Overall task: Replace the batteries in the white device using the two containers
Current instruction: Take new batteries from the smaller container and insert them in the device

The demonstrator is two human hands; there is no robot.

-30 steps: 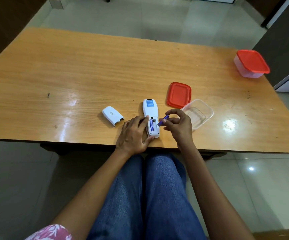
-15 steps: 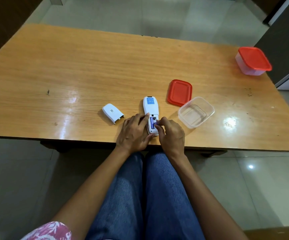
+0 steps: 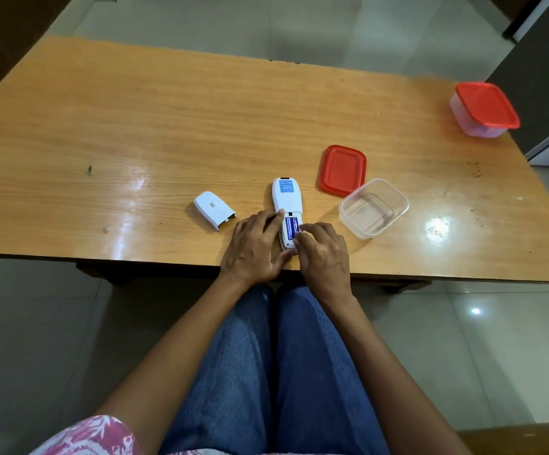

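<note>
- The white device [image 3: 286, 205] lies face down near the front edge of the wooden table [image 3: 135, 126], its long axis running away from the person, blue-labelled end pointing to the far side.
- Its open battery bay at the near end holds two purple batteries [image 3: 291, 226], lying lengthwise along the device.
- The left hand [image 3: 253, 247] clasps the device's left side and near end, steadying it.
- The right hand [image 3: 324, 254] has its fingertips pressing on the right-hand battery; the two hands sit close together, either side of the bay.
- The battery cover [image 3: 214, 210] lies loose to the left.
- To the right are a red lid [image 3: 342, 169] and, touching it, an open clear container [image 3: 373, 208].
- A lidded container [image 3: 483, 110] sits at the far right corner.
</note>
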